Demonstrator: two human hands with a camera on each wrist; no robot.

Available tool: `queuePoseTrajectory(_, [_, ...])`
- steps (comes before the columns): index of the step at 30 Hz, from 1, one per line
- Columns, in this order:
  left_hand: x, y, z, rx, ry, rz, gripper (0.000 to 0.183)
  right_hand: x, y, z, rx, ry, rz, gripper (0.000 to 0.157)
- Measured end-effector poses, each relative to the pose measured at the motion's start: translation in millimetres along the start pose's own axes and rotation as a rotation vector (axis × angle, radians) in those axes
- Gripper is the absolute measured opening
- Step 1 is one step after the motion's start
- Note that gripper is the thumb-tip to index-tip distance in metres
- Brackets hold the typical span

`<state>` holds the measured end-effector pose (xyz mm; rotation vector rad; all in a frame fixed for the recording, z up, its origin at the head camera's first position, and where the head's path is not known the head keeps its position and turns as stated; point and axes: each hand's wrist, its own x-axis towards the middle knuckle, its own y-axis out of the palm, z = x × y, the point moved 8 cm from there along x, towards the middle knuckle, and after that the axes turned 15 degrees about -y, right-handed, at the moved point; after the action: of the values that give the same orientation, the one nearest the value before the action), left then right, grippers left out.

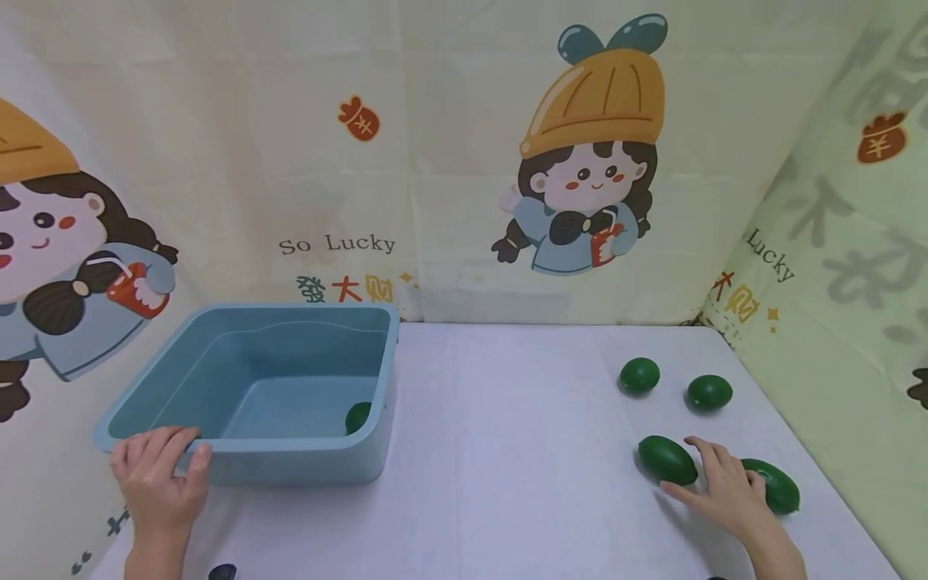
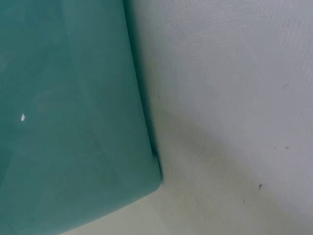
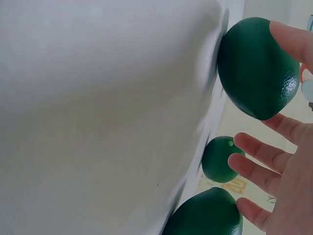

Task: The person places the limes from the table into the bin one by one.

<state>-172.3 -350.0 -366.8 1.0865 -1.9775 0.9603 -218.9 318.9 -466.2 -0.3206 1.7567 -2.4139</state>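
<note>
In the head view my left hand grips the near rim of a light blue plastic bin at its left corner, fingers over the edge and thumb outside. Inside the bin, a green fruit shows partly behind the near wall. At the right, my right hand reaches around a dark green lime-like fruit on the table, thumb and forefinger spread at its two ends. The right wrist view shows the thumb overlapping this fruit, other fingers loosely extended. Another longer green fruit lies beside the hand, partly covered by it.
Two rounder green fruits, one left and one right, lie farther back on the white tablecloth. Printed cloth walls stand behind and at the sides. A small black object shows at the near edge.
</note>
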Motion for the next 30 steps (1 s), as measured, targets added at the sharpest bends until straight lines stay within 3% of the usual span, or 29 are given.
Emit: queuePoseTrajectory(30, [-1.2, 0.2, 1.5, 0.001, 0.0, -0.002, 0.068, 10.4, 5.4, -4.1, -0.045, -0.024, 0.068, 0.089])
